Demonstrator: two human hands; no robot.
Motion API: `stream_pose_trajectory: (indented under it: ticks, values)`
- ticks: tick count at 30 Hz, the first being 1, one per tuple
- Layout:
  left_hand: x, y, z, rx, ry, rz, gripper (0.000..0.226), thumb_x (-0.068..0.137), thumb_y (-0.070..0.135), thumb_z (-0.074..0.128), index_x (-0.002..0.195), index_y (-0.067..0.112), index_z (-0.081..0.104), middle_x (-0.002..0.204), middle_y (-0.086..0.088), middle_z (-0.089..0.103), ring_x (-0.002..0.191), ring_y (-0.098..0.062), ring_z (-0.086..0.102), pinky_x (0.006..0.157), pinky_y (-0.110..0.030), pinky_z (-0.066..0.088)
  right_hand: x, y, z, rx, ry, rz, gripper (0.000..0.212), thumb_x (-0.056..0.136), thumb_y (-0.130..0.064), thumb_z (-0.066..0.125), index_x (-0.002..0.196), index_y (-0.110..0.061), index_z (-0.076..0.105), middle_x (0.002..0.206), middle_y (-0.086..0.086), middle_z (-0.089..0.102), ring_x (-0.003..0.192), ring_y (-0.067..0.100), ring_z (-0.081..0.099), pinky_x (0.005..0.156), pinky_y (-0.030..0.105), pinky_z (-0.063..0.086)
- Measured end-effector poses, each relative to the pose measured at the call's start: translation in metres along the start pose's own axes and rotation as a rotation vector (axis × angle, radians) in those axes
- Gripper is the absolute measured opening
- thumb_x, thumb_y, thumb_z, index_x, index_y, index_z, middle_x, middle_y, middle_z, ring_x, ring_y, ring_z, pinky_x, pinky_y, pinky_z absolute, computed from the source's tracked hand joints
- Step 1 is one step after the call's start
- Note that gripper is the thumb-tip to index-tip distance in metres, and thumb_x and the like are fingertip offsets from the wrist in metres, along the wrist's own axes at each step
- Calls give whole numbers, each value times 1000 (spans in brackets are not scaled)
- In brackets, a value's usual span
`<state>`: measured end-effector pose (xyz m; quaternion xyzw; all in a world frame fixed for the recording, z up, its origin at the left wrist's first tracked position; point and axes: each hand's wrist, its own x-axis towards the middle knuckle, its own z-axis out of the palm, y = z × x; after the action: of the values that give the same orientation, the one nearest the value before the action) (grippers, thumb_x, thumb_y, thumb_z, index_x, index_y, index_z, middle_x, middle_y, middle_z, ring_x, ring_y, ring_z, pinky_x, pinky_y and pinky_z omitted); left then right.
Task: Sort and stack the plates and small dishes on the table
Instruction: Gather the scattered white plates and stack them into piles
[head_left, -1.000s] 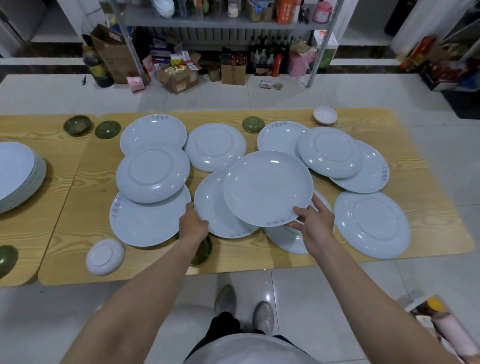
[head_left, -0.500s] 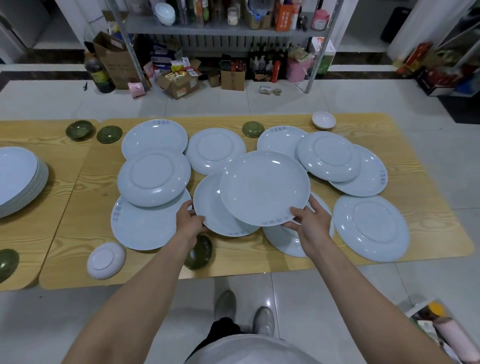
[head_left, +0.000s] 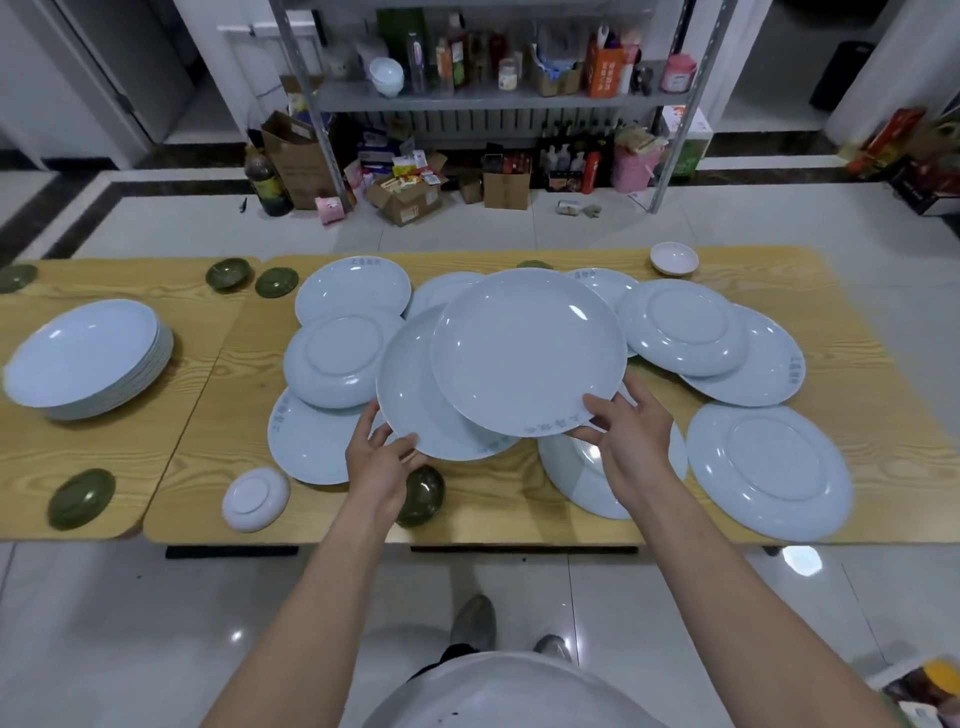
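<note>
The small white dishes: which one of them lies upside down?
The near small white dish, at the front edge left of the left hand: its foot ring faces up. The far small white dish stands hollow side up.

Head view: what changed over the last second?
The left hand took hold of the lower plate by its near rim and appears to have raised it off the table. The right hand keeps its grip on the upper plate, lifted along with it. The stack at left and the other plates stayed put.
</note>
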<state>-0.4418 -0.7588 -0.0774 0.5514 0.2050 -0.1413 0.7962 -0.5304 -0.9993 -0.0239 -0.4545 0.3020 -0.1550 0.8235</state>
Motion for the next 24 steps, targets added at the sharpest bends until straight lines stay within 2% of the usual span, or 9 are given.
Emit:
stream_pose_trajectory:
  ticks: [3,8,12,15,20,24]
  values:
    - [-22,2,-5,-66,4,38,72,85,-20,55,142,24,48,124,-8,64,101,-27,70,82,-46,59,-5,-1,8,18,-22,-30,72,85,11,63,146,-23,46,111,1,75,101,25,72,69,39,61]
    - [-53,4,-20,-90,45,104,76,85,-20,55,147,22,43,128,-10,63,109,-28,67,84,-46,58,-14,6,21,7,-69,-24,86,84,11,63,153,-30,33,105,-5,76,101,22,72,67,39,61]
    - [-76,10,-33,-114,125,151,77,86,-20,55,147,24,39,125,-4,66,106,-24,68,78,-43,59,-25,12,34,-24,-172,-19,85,83,9,65,150,-33,37,108,-6,75,98,17,72,68,38,61]
    - [-87,18,-45,-144,161,184,79,85,-20,56,147,25,40,124,0,66,113,-26,65,75,-42,60,-33,18,49,-27,-233,-9,83,82,8,66,149,-35,40,111,-6,75,99,17,72,69,39,61]
    - [-99,37,-69,-219,189,214,81,83,-22,57,147,25,41,131,-9,62,113,-28,65,79,-45,59,-55,28,82,-21,-301,-4,83,82,9,67,148,-34,40,110,-7,75,99,18,73,65,35,61]
    - [-102,57,-94,-277,209,243,82,81,-23,56,145,25,43,127,-8,63,109,-28,67,74,-44,60,-77,36,116,-11,-328,-3,83,82,11,67,148,-33,42,109,-5,75,99,21,73,66,39,62]
